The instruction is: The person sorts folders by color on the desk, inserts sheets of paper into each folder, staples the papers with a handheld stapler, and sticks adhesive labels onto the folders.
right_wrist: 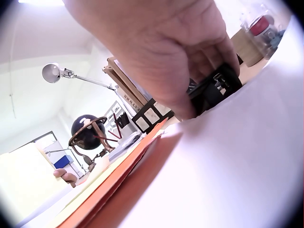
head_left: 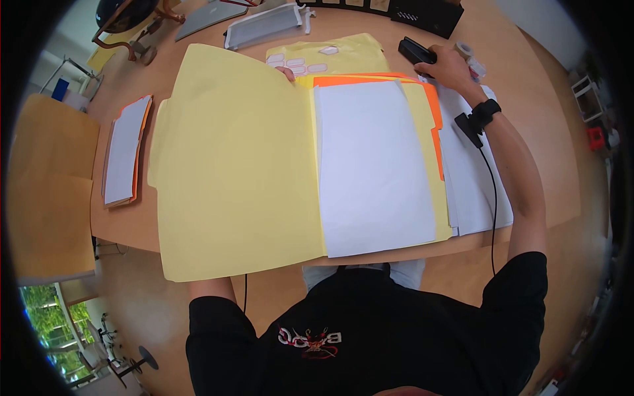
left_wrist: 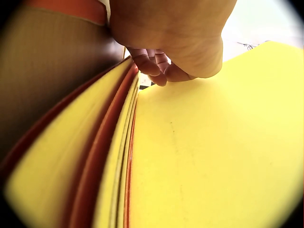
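A yellow file folder point(head_left: 238, 165) stands open like a book near the table's front edge. White sheets point(head_left: 376, 165) lie on its right side, over orange folders point(head_left: 432, 105). My left hand point(left_wrist: 171, 38) is mostly hidden behind the raised cover in the head view; its fingertips point(head_left: 286, 74) show at the top edge by the fold. In the left wrist view its fingers curl at the edge of the stacked yellow and orange folders. Past the papers' far right corner, my right hand point(head_left: 450, 68) grips a black stapler point(head_left: 413, 50), also seen under the palm in the right wrist view.
More white papers point(head_left: 472, 178) lie under my right forearm. Behind the folder is a yellow sheet point(head_left: 350, 56) with labels. A white-and-orange stack point(head_left: 125, 152) stands at the left; a tape roll point(head_left: 464, 49), clear tray point(head_left: 264, 28), laptop point(head_left: 210, 16) and globe point(head_left: 122, 14) sit farther back.
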Demonstrator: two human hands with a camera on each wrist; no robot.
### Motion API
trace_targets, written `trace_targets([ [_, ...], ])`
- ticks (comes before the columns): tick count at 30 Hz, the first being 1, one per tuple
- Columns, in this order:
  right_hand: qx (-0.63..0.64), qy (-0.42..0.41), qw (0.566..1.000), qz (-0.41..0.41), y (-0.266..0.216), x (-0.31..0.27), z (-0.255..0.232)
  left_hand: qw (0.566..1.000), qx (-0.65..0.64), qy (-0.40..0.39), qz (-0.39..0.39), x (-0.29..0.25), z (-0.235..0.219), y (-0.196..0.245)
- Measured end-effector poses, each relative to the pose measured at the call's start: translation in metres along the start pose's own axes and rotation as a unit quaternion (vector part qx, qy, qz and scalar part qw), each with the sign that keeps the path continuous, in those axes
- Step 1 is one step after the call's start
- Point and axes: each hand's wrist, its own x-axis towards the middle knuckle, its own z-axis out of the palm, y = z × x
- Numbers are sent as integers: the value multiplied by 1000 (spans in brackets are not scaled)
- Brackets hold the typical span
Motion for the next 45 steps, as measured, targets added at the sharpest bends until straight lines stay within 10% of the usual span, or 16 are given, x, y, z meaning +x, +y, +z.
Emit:
trace_targets([
  [5,-8,-22,1000,-7,-13,-7,-8,1000,5,26,-8,-17,0,2],
  [8,-53,153,978,-131,-48,-28,-15,999,12,46,-18,-32,-3,2],
  [12,140,-55,901,-407,-131,-87,-25,998,10,50,-46,-41,6,-7],
  [39,-26,-150,863,-481,-142,-115,5,993,33,89,-75,-16,47,5],
  [42,-41,-53,854,-516,-139,-115,9,993,35,89,-76,-4,55,10],
  [45,-39,-54,868,-492,-106,-120,-1,867,461,128,-139,15,84,62],
])
